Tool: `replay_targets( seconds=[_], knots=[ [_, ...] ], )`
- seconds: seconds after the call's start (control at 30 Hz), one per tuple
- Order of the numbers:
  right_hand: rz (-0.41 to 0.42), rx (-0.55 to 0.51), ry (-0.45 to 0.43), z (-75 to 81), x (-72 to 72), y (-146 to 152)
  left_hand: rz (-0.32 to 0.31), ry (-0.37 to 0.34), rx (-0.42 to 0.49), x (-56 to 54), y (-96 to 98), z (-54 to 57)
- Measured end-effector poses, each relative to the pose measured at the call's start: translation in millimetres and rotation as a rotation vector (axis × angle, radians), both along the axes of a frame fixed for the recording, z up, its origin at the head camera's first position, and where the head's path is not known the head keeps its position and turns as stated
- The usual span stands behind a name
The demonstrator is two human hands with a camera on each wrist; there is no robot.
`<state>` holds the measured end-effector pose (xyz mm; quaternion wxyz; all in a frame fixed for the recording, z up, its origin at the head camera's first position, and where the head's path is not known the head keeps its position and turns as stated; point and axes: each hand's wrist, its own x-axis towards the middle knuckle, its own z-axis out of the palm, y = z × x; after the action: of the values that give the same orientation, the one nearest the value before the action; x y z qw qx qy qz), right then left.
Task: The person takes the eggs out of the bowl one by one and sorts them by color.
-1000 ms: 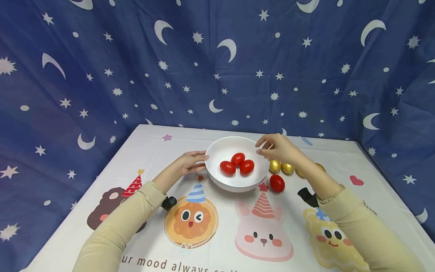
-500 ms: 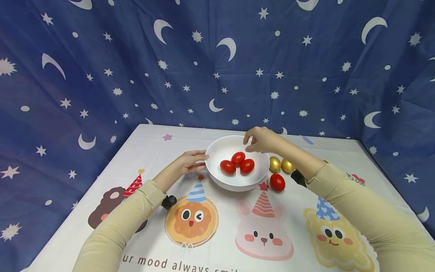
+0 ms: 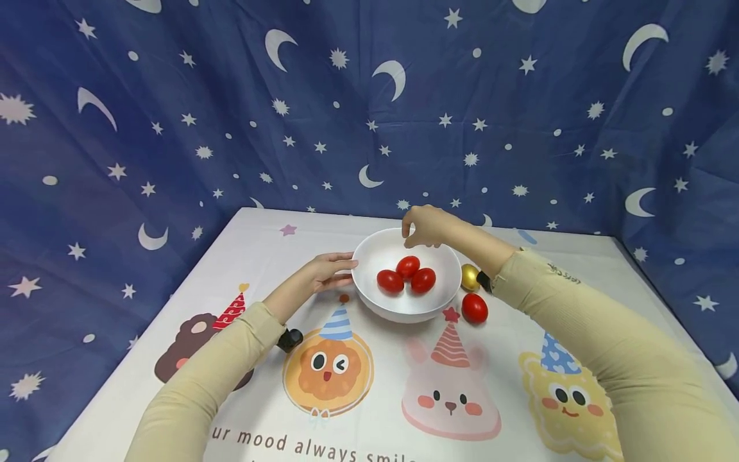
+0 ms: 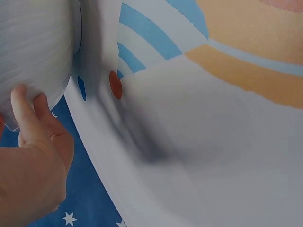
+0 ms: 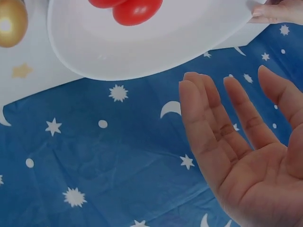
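A white bowl stands near the back of the table with three glossy red eggs grouped in its middle. My left hand holds the bowl's left side, one fingertip over the rim and other fingers against the outer wall. Above the far right part of the bowl is my right hand, bent at the wrist. Its fingers are loosely bent and hold nothing, apart from the rim in the right wrist view.
Right of the bowl lie a red egg and a gold egg; my right forearm covers the area behind them. The white tablecloth has cartoon prints. A blue star-patterned curtain hangs behind the table.
My right hand has moved left and away from me, from the bowl's right rim to over its far part. The forearm now hides more gold eggs. The left hand stays on the bowl.
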<state>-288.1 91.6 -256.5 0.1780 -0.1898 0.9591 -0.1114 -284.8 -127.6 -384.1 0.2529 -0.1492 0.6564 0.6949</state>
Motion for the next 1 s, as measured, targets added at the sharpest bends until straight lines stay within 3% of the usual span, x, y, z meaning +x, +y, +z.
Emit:
replay_targets(
  seconds=[0.23,0.47,1.0],
  knots=[
    [-0.013,-0.027,-0.070,-7.7,-10.5,-6,0.004,-0.008,0.005,-0.2,0.7,-1.4],
    [-0.030,-0.088,-0.182,-25.3,-23.2,-13,0.014,-0.019,0.011,-1.3,-0.3,-1.1],
    [-0.101,-0.138,-0.341,-56.2,-34.8,-33,0.014,-0.010,0.006,0.4,-0.3,0.4]
  ],
)
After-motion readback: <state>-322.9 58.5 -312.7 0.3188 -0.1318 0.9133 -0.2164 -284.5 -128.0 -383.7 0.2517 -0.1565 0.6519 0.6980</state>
